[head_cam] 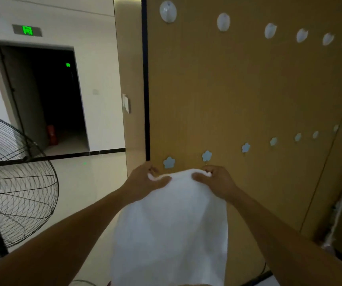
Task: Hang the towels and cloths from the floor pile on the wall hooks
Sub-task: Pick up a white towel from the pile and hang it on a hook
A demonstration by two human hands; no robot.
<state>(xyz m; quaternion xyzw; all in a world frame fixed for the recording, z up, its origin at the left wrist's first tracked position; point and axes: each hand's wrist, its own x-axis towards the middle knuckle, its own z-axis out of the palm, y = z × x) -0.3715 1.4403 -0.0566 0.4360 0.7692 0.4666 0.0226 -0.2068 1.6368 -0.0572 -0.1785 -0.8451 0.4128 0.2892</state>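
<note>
Left hand [145,179] pinches the top-left corner of the white towel [170,223], thumb on the near face and fingers curled behind. Right hand [217,181] grips the top-right corner the same way.

Head view (the only one given):
- Both arms reach forward.
- The towel's top edge runs left-right between the hands and bows up a little in the middle.
- The rest of the cloth hangs straight down toward the bottom of frame, so its long axis is vertical and the short edge is held.

Key relation:
- The leftmost flower hook [169,162] sits just above the held edge, between the two hands and nearer the left hand.
- The second flower hook [206,155] sits just above the right hand's fingers.
- Both are on the wooden panel [248,89]. I can't tell how close the towel edge is to the panel.
- The row of round hooks [167,11] is well above, all bare.

Likely next move is to lift the edge up and forward so the cloth catches on a flower hook; the leftmost looks best centred. The risk is the thick edge sliding off a small hook. The floor pile is not in view. The fan [17,182] stands at left, well apart.
</note>
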